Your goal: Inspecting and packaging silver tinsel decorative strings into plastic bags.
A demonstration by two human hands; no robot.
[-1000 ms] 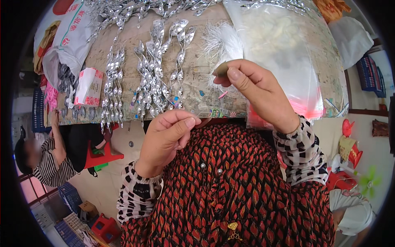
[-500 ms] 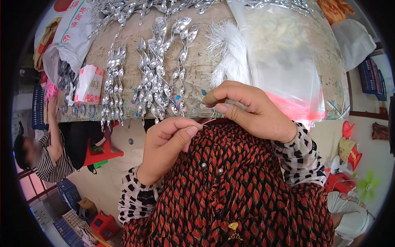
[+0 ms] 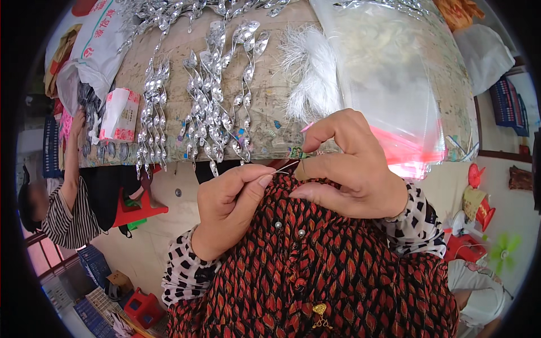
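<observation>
My left hand (image 3: 228,200), thumb and forefinger pinched, grips a thin pale strand (image 3: 286,167) whose free end points up to the right. Close to that end is my right hand (image 3: 355,169), thumb and fingers apart and nothing visible between them; a tan cover seems to sit on one fingertip. A small pink bit (image 3: 307,128) shows by another of its fingertips, too small to make out. Twisted silver foil strips (image 3: 211,96) lie on the table beyond my left hand. Past my right hand lies a bundle of white thread (image 3: 315,76).
Clear plastic bags (image 3: 389,90) with pink edges lie at the right of the worn table (image 3: 265,135). A tissue pack (image 3: 121,115) and a white sack (image 3: 98,50) are at the left. There a person in a striped top (image 3: 70,217) reaches onto the table.
My right hand has turned and dropped slightly, its thumb and forefinger now farther apart. My left hand keeps its pinch on the strand, nearly in place. The co-worker's arm has shifted slightly.
</observation>
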